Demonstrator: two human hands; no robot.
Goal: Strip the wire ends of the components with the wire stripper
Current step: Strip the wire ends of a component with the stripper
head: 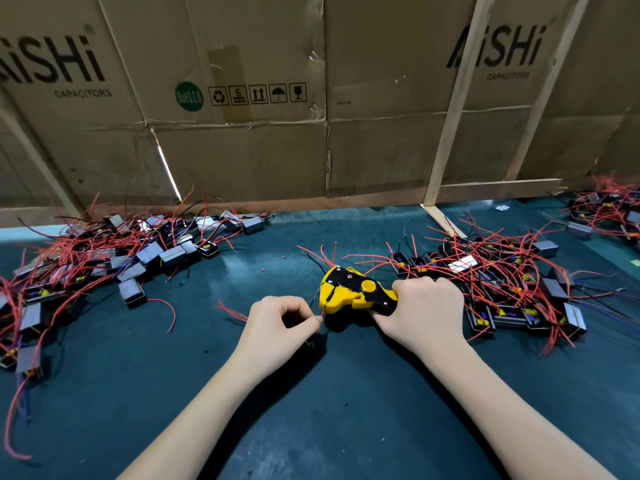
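— Where's the wire stripper [349, 289]?
— Mid worktop [311, 393], lying sideways, nose pointing left. My right hand [427, 308] squeezes its handles; my left hand [280, 323] pinches a red wire [322, 312] at the nose.
— Room?
— Piles both sides; open near me.

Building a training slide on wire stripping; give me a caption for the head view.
Right hand grips the yellow wire stripper while the left hand feeds it a red wire.
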